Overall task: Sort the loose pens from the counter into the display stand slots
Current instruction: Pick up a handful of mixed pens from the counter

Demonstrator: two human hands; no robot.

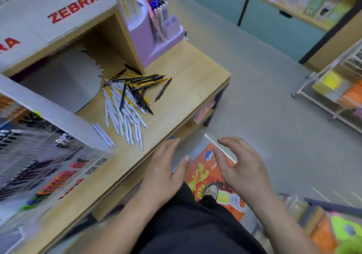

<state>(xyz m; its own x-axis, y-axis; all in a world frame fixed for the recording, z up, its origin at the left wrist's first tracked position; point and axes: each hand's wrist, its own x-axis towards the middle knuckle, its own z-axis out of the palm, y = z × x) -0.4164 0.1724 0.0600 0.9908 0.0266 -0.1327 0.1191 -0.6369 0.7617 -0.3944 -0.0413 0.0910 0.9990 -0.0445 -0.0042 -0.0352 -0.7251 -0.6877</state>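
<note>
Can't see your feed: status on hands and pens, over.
Hands: left hand, right hand open, empty, off the counter edge. Task: loose pens piled on counter. Nothing blocking the pile.
</note>
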